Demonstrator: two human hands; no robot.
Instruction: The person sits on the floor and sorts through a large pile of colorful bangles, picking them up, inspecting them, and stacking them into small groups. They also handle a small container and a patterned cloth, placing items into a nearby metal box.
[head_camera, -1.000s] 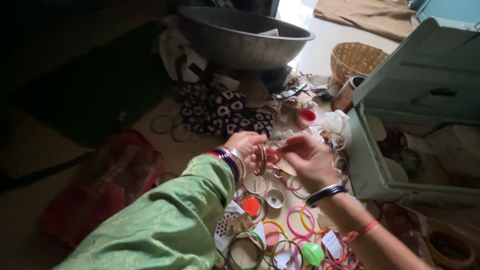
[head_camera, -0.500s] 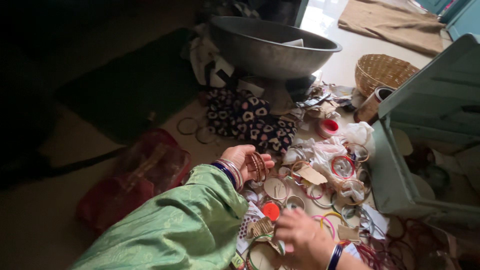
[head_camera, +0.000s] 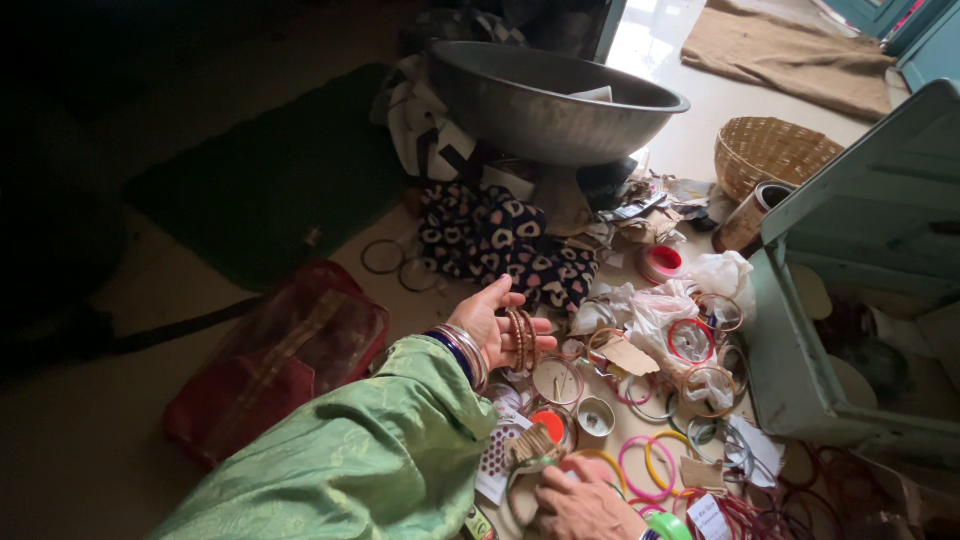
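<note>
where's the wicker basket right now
In the head view, the wicker basket sits upper right on the floor, right of the metal basin, just behind the pale green trunk's lid.

Metal basin (head_camera: 555, 100), wicker basket (head_camera: 775, 155), red bag (head_camera: 275, 360).

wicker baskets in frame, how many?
1. The wicker basket sits on the floor at upper right, right of the big metal basin and just behind the open grey-green trunk. Clutter or the trunk could hide others.

Glossy brown bangles (head_camera: 520, 340), dull grey metal basin (head_camera: 540, 95), rough woven basket (head_camera: 775, 150), shiny green cloth sleeve (head_camera: 370, 460)
</note>
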